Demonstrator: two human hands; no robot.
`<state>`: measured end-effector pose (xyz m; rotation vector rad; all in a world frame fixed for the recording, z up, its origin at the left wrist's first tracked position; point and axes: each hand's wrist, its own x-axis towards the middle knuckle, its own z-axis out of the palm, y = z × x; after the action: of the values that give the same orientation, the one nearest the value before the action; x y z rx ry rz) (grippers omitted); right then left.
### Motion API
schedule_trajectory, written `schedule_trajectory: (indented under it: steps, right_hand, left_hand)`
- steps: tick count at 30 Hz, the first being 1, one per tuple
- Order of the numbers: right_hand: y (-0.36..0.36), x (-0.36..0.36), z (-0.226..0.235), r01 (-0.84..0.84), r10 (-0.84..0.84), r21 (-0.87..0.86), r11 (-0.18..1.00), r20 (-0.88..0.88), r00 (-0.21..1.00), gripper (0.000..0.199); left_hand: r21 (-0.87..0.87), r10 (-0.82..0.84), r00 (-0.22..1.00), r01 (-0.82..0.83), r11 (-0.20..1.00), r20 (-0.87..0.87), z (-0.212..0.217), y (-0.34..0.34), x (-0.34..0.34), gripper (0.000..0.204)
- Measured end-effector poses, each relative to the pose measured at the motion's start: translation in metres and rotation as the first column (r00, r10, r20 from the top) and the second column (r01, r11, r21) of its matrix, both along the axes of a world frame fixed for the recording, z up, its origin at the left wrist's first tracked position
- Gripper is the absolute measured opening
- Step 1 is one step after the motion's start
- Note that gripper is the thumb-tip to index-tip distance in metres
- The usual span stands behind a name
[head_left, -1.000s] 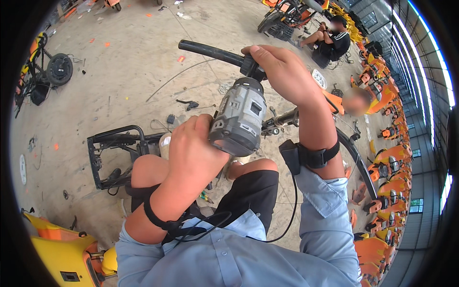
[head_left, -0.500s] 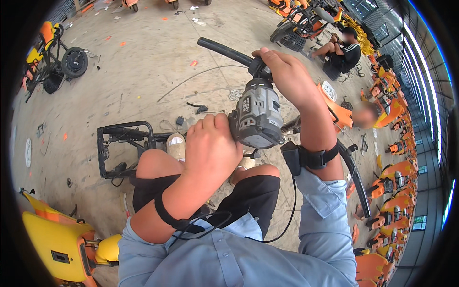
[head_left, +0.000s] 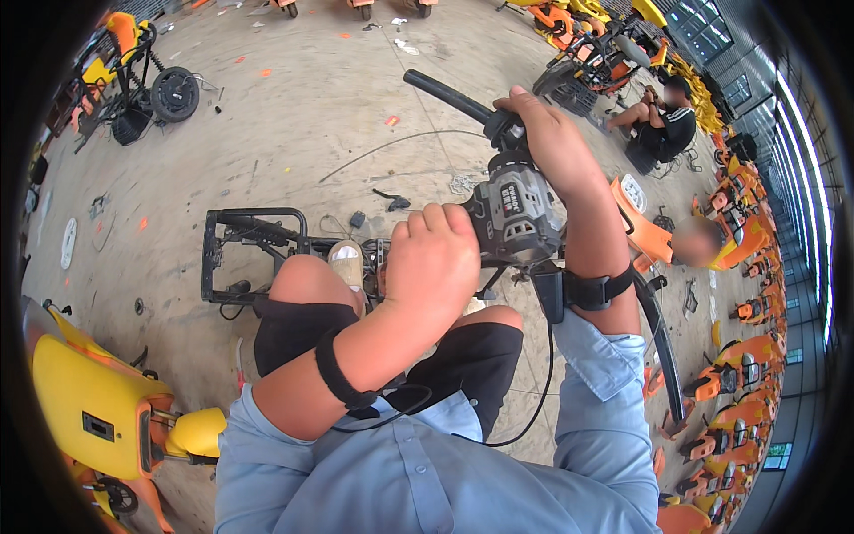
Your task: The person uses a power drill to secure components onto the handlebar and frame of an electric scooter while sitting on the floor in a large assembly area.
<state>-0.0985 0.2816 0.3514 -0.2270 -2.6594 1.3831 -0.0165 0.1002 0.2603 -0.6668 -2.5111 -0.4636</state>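
My left hand (head_left: 432, 254) is closed around the handle of a grey and black power drill (head_left: 518, 218); the handle is mostly hidden by my fingers. The drill's front end meets a dark clamp-like fitting (head_left: 505, 130) on a black handlebar (head_left: 449, 96). Against that fitting, my right hand (head_left: 562, 147) is wrapped over the bar, with its fingertips out of sight underneath. The bar's other side (head_left: 660, 356) curves down past my right forearm. Whatever the drill's tip touches cannot be seen.
A black metal frame (head_left: 253, 254) lies by my left foot. Small black parts (head_left: 391, 199) and a thin cable (head_left: 374, 147) are on the floor. Yellow scooter bodywork (head_left: 107, 396) stands at near left, a stripped scooter (head_left: 133, 80) farther off. Someone (head_left: 667, 120) sits at far right, near rows of orange scooters (head_left: 743, 356).
The view has swung a little left, so the surroundings sit farther right. The drill body has tilted slightly, its rear end turning rightward. Both hands keep their holds.
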Motion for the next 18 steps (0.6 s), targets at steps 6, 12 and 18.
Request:
schedule_trajectory:
  steps: [6,12,18]
  right_hand:
    - [0.004,0.002,-0.003,0.003,-0.003,0.011,1.000,0.003,1.000,0.058]
    - [0.001,0.011,-0.005,0.013,-0.005,0.101,0.995,-0.078,0.997,0.051]
    - [-0.001,0.021,-0.004,0.047,-0.041,0.099,0.994,-0.061,0.997,0.048]
  left_hand:
    - [0.047,-0.085,0.991,0.081,0.996,0.099,0.011,-0.014,-0.003,0.033]
    - [0.417,-0.298,0.778,0.051,0.908,0.554,0.029,-0.053,-0.048,0.029]
    - [0.502,-0.484,0.650,0.178,0.846,0.586,0.010,-0.058,-0.080,0.026]
